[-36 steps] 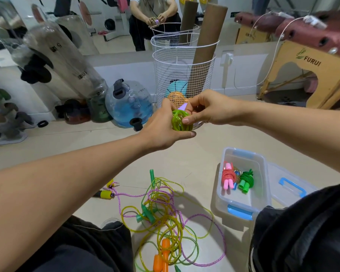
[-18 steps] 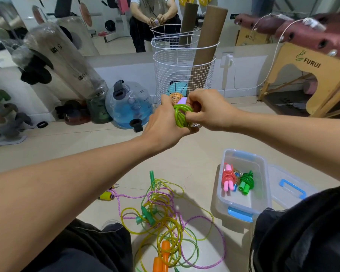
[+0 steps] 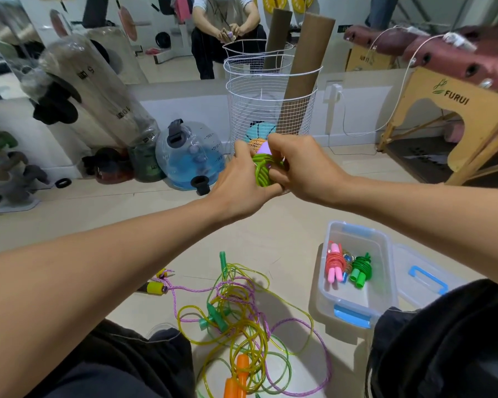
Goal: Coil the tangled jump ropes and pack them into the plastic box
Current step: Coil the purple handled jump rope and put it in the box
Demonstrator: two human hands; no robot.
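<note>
Since the frame 1 s ago both hands have lifted a little & the right hand [image 3: 305, 168] has slid further over the coil, its fingers now covering more of it; left hand [image 3: 242, 182] grips the lime-green coiled rope [image 3: 261, 173] from the left w/ thumb up beside it, fingers curled under; right-hand fingers [image 3: 279, 179] are curled round the coil's right side, pinching it; a lilac handle [image 3: 262, 148] pokes out at the top of the coil, between the two hands; coil is held in the air, in front of the white wire basket [image 3: 242, 110], well above the floor [image 3: 127, 219]; the clear plastic box [image 3: 354, 305] w/ blue latches sits open on the floor at lower right, near the person's right knee; inside it, at the far end, lie a pink coiled rope [image 3: 334, 264] & a dark-green coiled rope [image 3: 362, 270], side by side, w/ smth small & blue between them, too small to tell; the box lid [image 3: 426, 278] lies on the floor touching the box's right side; the tangled ropes [image 3: 242, 320] lie on the floor between the knees, left of the box: yellow-green & purple cords looped thru each other, w/ green handles [image 3: 217, 318] mid-pile, orange handles [image 3: 237, 377] at the near edge & a yellow handle [image 3: 155, 288] off to the left; a cardboard tube [image 3: 305, 67] stands tilted in the wire basket; a blue water jug [image 3: 189, 156] sits left of the basket.
</note>
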